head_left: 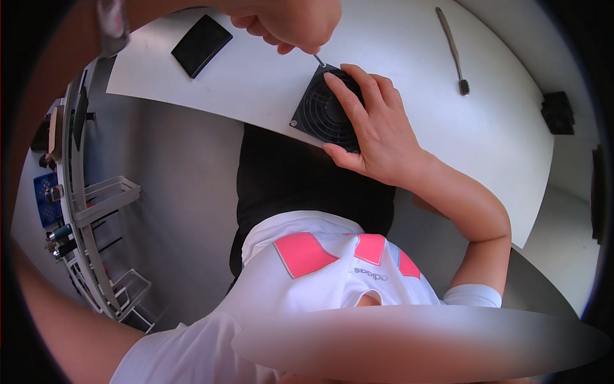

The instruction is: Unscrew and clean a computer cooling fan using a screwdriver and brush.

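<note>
A square black fan with a round grille (pixel 318 105) lies at the table's near edge. My right hand (pixel 377 128) grips it, fingers over the far corner and grille, thumb on the near edge. Above it, my left hand (pixel 288 22) is closed around a thin metal tool (pixel 318 60), probably a screwdriver, whose shaft meets the fan's far left corner; any handle is hidden inside my fist. A small screw (pixel 293 123) shows at the fan's near left corner.
On the white table (pixel 480 160) lie a flat black rectangular object (pixel 201 45) at left and a long-handled brush (pixel 455 54) at right. Another black object (pixel 558 112) sits beyond the right edge. A rack (pixel 102 200) with white baskets and a blue crate (pixel 47 198) stands at left.
</note>
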Tool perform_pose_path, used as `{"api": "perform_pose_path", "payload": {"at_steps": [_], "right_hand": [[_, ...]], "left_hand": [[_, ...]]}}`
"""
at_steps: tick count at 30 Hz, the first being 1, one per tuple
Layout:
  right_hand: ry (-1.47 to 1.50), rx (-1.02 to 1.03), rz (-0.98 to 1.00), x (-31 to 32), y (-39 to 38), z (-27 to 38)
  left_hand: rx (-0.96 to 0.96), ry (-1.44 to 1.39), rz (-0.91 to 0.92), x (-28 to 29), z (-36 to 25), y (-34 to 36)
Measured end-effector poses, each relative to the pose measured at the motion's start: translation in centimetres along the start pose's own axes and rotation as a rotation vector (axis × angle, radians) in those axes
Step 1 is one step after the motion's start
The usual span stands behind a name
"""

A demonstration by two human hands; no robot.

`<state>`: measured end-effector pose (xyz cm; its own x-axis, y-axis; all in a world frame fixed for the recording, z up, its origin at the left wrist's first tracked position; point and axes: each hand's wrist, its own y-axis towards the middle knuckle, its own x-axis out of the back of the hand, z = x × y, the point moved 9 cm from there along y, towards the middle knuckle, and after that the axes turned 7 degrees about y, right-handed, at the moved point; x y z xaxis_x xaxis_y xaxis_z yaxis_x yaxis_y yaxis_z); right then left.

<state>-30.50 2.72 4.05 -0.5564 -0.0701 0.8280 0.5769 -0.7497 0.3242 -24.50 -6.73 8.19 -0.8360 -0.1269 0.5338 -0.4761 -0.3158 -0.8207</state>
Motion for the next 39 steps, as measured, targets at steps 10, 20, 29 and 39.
{"api": "perform_pose_path", "payload": {"at_steps": [10, 20, 29, 39], "right_hand": [[0.046, 0.046, 0.012, 0.9, -0.2, -0.1], [0.029, 0.066, 0.115, -0.2, -0.3, -0.1], [-0.016, 0.08, 0.104, -0.3, -0.4, 0.3], [-0.058, 0.058, 0.081, 0.0, -0.6, -0.1]], "left_hand": [[-0.197, 0.39, -0.561, 4.9, -4.6, -5.0], [-0.14, 0.813, -0.533, 3.2, -5.1, -4.2], [0.096, 0.045, 0.01, 1.6, -2.4, -2.7], [-0.078, 0.362, -0.664, 3.9, -4.4, -4.2]]}}
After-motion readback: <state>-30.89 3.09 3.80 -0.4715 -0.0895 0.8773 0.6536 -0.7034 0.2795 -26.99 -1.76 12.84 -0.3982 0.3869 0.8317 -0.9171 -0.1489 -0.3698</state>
